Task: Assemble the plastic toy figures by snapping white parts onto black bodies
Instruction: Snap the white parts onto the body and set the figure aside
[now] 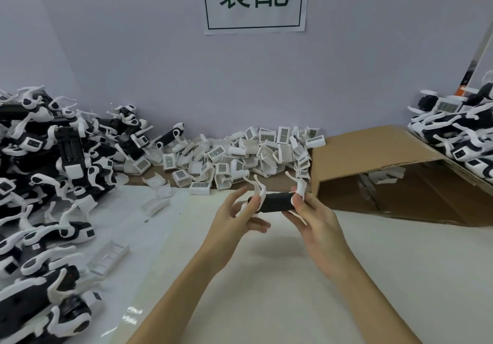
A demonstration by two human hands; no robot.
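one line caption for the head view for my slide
Both hands, left hand and right hand, hold a black toy body with white legs above the table, between heaped parts.

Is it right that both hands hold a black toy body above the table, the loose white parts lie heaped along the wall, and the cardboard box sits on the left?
Not quite. The head view shows the cardboard box on the right, not the left. The rest stands: the left hand and right hand hold the black toy body above the table, and the loose white parts lie heaped along the wall.
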